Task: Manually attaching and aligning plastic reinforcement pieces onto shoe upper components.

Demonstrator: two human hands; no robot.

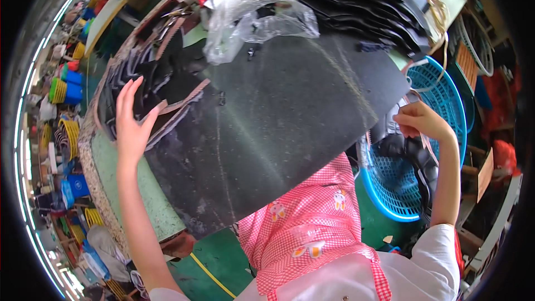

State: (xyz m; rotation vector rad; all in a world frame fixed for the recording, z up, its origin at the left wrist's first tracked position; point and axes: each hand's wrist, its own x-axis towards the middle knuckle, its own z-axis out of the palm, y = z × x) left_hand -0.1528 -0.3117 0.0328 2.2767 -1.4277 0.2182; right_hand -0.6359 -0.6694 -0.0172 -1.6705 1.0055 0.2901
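So the person's left hand (131, 124) is spreading its thumb and fingers over a loose pile of floppy black pieces with pinkish-brown edging (163, 81), which is sitting right by that palm. The right hand (422, 118) is curling its fingers in above a round blue plastic basket (460, 108); can't tell if it's pinching anything. Counting up: two hands, one basket with more glossy black pieces (409, 147) lying inside, one crumpled clear plastic bag (223, 30), one overlapping black stack (362, 14) at the far side. A big scuffed black mat (278, 111) is covering much of a pale green tabletop (159, 203). Below, a green floor (192, 281) is showing; blue bins (72, 89) are standing off left.
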